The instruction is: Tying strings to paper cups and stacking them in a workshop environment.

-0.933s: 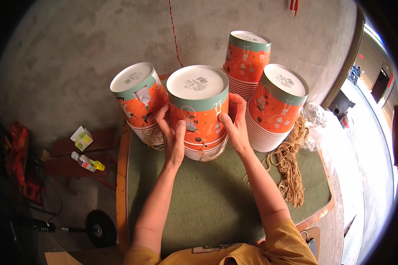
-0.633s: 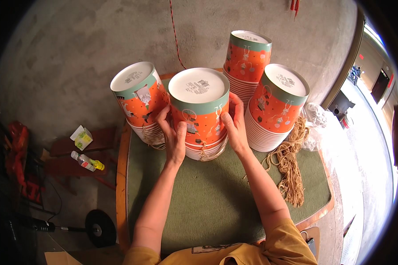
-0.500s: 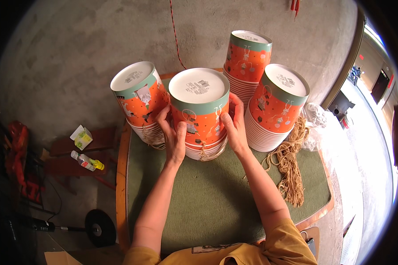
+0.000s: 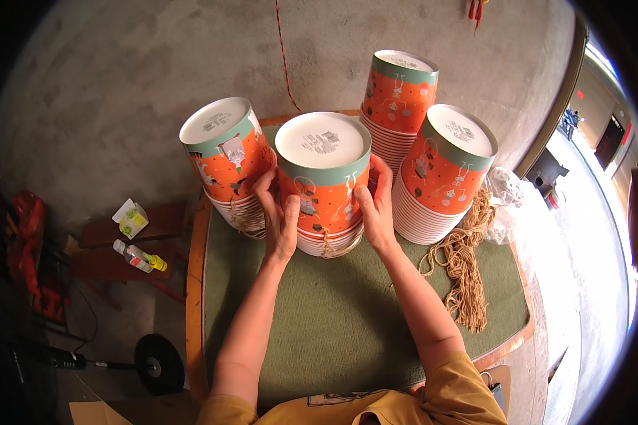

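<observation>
A stack of upside-down paper buckets (image 4: 312,193), orange with a green band and white base, stands in the middle of the table in front of me. My left hand (image 4: 281,216) grips its left side, thumb toward me and fingers curled round. On the opposite side my right hand (image 4: 377,212) holds it likewise, with some fingertips hidden behind the bucket. Thin brown twine (image 4: 342,249) loops round the stacked white rims below my hands. Close to my left hand is another twine-tied bucket stack (image 4: 223,170).
Two more bucket stacks, a far one (image 4: 398,99) and a right one (image 4: 443,173), stand beyond my right hand. Loose twine (image 4: 468,283) lies at the right of the green-topped table (image 4: 319,333). Bottles (image 4: 138,256) rest on a low bench at left; a concrete wall (image 4: 156,64) rises behind.
Almost nothing differs. The top of the middle stack has shifted very slightly right and toward me, while both hands keep the same hold.
</observation>
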Tool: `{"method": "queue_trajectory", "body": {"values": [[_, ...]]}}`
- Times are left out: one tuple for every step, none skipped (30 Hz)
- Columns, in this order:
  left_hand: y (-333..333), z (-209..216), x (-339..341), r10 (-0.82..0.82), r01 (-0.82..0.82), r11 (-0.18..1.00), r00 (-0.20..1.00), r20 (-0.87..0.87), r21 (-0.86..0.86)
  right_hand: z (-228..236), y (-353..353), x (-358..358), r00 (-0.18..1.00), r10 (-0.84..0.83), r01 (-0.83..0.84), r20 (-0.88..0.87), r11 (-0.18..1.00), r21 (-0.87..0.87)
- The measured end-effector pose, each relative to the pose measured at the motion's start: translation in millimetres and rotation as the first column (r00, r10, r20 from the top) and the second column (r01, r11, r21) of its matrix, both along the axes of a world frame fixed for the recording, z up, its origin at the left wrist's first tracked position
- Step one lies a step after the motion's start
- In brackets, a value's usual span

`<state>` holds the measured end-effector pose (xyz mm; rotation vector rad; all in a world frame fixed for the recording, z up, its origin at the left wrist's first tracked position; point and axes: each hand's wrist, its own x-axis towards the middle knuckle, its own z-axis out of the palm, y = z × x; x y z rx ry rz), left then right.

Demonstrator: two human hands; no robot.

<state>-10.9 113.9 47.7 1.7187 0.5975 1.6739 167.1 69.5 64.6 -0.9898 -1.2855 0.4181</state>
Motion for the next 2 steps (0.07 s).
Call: {"method": "queue_trajectory", "body": {"values": [[-0.1,-0.2,0.4,-0.009,0.009,1.000,1.000,0.001,0.000,-1.3,0.5,0.4,1.000,-0.008,0.008,0.004,1.000,0.006],[0.1,-0.2,0.9,-0.010,0.010,1.000,1.000,0.002,0.000,-1.8,0.7,0.9,1.000,-0.007,0.007,0.006,1.000,0.014]]}}
